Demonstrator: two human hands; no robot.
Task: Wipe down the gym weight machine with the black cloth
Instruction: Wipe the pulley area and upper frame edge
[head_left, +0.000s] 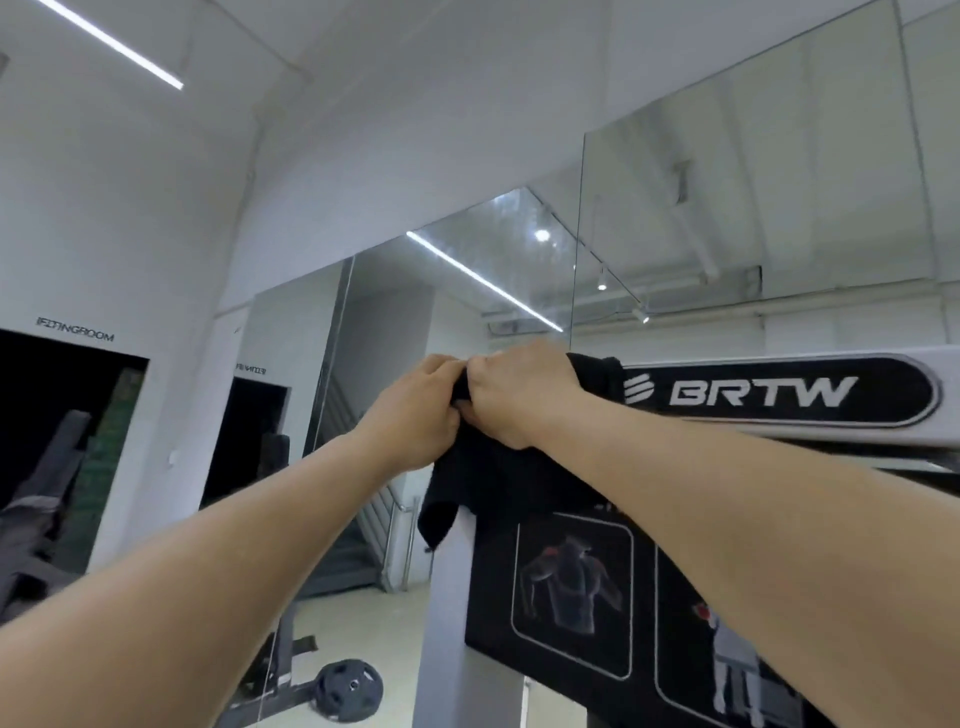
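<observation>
weight plate (349, 690): on the floor, low left, well apart from the hands
left hand (415, 415): fingers curled, gripping the black cloth (488, 488)
right hand (519, 397): fingers clamped on it too
cloth: bunched at the BRTW weight machine (779, 392) top bar's left end, loose edge hanging down

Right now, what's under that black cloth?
The black cloth, gripped by the left hand and right hand, drapes over the weight machine top corner. The corner itself is covered.

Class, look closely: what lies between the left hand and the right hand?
Head view: a fold of the black cloth, gripped by left hand and right hand.
</observation>
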